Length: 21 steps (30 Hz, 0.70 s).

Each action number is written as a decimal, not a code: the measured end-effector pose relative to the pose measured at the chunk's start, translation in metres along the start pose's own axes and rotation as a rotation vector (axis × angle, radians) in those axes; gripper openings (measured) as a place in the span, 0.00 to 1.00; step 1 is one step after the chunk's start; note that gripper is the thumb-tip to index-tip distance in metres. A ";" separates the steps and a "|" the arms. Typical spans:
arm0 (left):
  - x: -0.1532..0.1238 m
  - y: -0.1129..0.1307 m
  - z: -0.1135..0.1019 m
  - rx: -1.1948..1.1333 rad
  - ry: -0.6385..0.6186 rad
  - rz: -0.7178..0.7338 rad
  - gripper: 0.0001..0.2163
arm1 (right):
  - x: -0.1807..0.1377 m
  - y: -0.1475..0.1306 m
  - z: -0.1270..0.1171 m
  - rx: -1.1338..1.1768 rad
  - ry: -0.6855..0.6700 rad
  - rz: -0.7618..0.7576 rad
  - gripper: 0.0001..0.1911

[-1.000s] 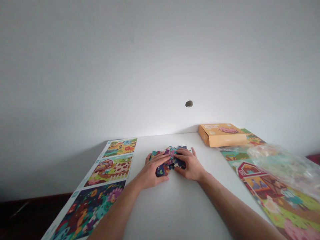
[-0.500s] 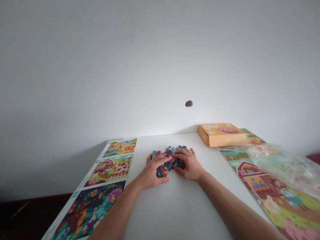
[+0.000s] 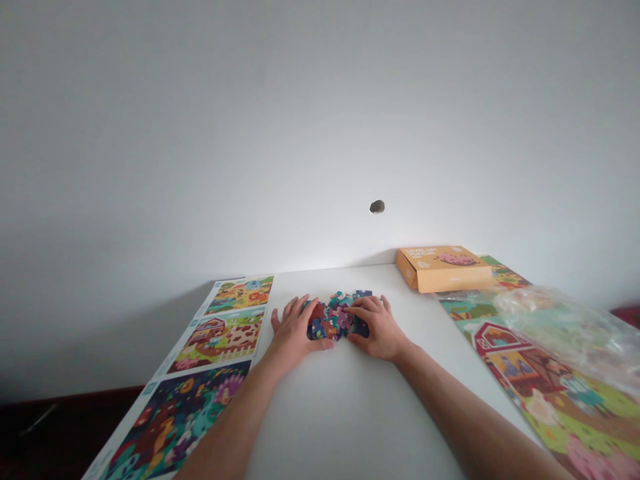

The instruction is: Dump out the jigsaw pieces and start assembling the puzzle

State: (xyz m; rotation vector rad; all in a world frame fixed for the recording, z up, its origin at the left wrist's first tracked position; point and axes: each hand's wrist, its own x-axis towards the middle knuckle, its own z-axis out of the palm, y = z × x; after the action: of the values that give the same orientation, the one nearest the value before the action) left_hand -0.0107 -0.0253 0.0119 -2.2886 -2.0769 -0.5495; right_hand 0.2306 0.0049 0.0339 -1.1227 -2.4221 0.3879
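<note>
Puzzle pile (image 3: 336, 319) sits mid-table (image 3: 350, 413), at your 12 o'clock. Your left hand (image 3: 293, 331) lies splayed and released, thumb at the pile's 9 o'clock edge. Your right hand (image 3: 379, 328) curls over 3 o'clock, grip unclear. Squeeze inward and the pieces likely buckle and scatter.

I get a single view, from the camera on the person's head, facing forward and a little down across the white surface (image 3: 350, 413) to the bare wall (image 3: 320, 100), which fills the upper half. It sits near: the left hand (image 3: 295, 331) and right hand (image 3: 379, 328) lie below mid-frame, arms entering from the bottom edge
</note>
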 end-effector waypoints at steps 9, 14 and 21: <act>-0.002 -0.001 0.005 0.070 0.044 -0.183 0.36 | 0.000 0.006 0.010 -0.098 -0.027 0.139 0.37; -0.003 -0.005 0.014 -0.042 0.018 0.044 0.39 | 0.001 0.006 0.012 -0.074 -0.076 0.111 0.40; -0.005 0.004 0.007 0.012 -0.015 -0.011 0.39 | 0.005 0.013 0.013 -0.105 0.031 0.284 0.41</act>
State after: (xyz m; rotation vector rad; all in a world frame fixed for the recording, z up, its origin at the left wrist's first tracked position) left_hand -0.0058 -0.0292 0.0051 -2.2842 -2.0945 -0.5200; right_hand 0.2296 0.0162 0.0189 -1.5140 -2.2824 0.3303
